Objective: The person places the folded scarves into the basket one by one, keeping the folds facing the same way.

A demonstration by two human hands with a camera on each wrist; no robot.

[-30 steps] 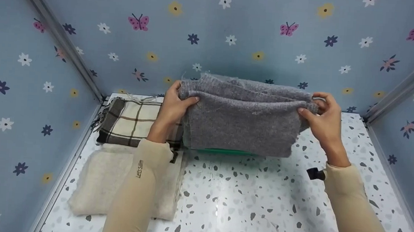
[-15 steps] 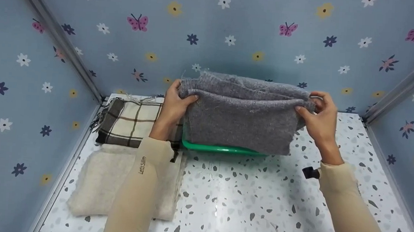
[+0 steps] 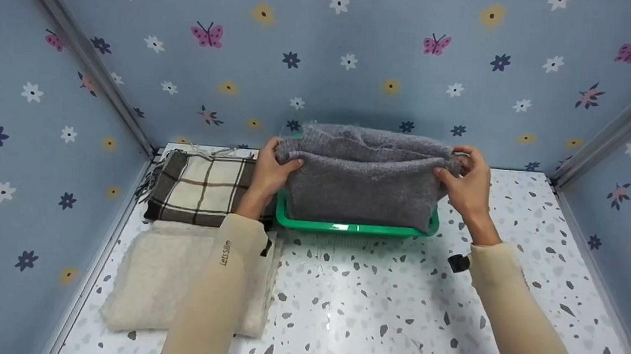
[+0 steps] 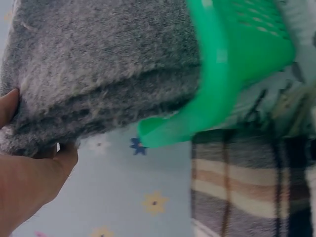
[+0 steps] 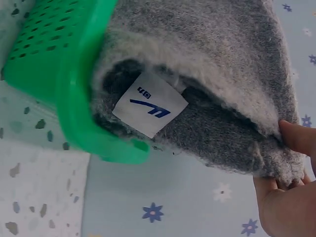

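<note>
A folded grey woolly cloth (image 3: 367,189) hangs between both hands, its lower part inside the rim of a green plastic basket (image 3: 345,228). My left hand (image 3: 270,171) pinches the cloth's upper left corner, thumb in front. At the opposite upper corner my right hand (image 3: 468,182) grips it the same way. The right wrist view shows a white label (image 5: 150,103) with blue print on the cloth's side, close to the perforated basket wall (image 5: 52,44). In the left wrist view, the cloth (image 4: 98,59) is folded in thick layers. The basket's bottom is hidden.
Left of the basket lies a folded plaid scarf (image 3: 204,186) with fringe. In front of it lies a folded cream fluffy cloth (image 3: 158,282), partly under the left sleeve (image 3: 210,297). A flowered blue wall (image 3: 324,50) stands close behind the basket. The tabletop (image 3: 367,308) is speckled white.
Both hands have lowered the grey cloth, and its bottom edge has gone from hanging over the basket's front rim to inside it. The right hand has shifted left, nearer the left hand.
</note>
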